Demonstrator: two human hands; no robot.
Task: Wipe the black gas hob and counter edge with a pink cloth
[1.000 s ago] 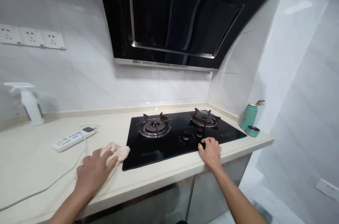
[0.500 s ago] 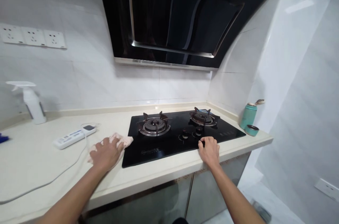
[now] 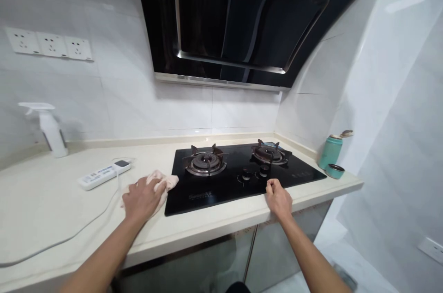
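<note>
My left hand (image 3: 142, 197) presses down on a pale pink cloth (image 3: 165, 180) on the cream countertop (image 3: 51, 205), right at the left edge of the black glass gas hob (image 3: 194, 194). Its fingers curl over the cloth. My right hand (image 3: 279, 198) rests at the hob's front edge, fingers curled in with nothing visible in them, just in front of the two control knobs (image 3: 254, 175). Two burners (image 3: 206, 164) sit behind the knobs.
A white power strip (image 3: 104, 174) with its cable lies left of the cloth. A white spray bottle (image 3: 51, 128) stands by the back wall. A teal flask (image 3: 330, 151) and its lid (image 3: 335, 171) stand at the right end. A black range hood (image 3: 238, 20) hangs overhead.
My left hand has slid the cloth forward and to the right, up to the hob's left edge. My right hand stayed at the hob's front edge. The view shifted slightly.
</note>
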